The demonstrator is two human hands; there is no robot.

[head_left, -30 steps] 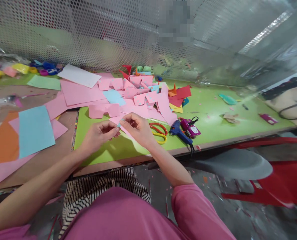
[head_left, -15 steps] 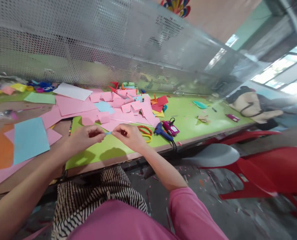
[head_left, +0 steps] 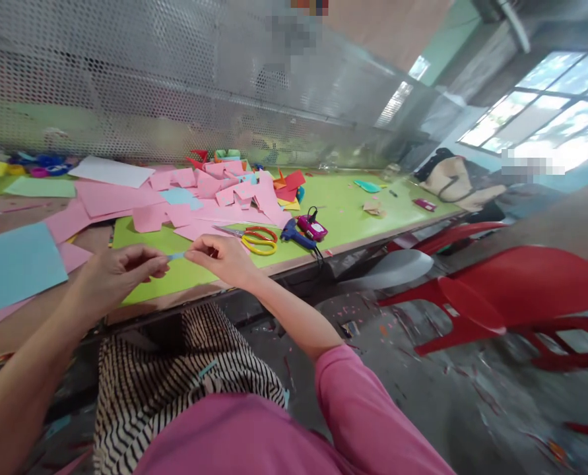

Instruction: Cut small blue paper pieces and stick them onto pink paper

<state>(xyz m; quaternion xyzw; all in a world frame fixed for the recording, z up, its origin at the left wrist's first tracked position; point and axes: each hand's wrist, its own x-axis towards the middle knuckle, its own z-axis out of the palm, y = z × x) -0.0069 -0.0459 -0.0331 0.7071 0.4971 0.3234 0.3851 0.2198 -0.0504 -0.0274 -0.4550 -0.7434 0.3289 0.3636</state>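
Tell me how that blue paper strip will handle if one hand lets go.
The strip is thin and narrow, pinched between the left hand and right hand, so it would probably droop from the remaining pinch. It looks very light and likely flutters. Being paper, it may crease or tear if tugged.

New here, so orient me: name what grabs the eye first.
The pink paper heap sprawls over the green table. In front of it, the left hand and right hand pinch a small blue strip between them. Red chairs stand at the right.
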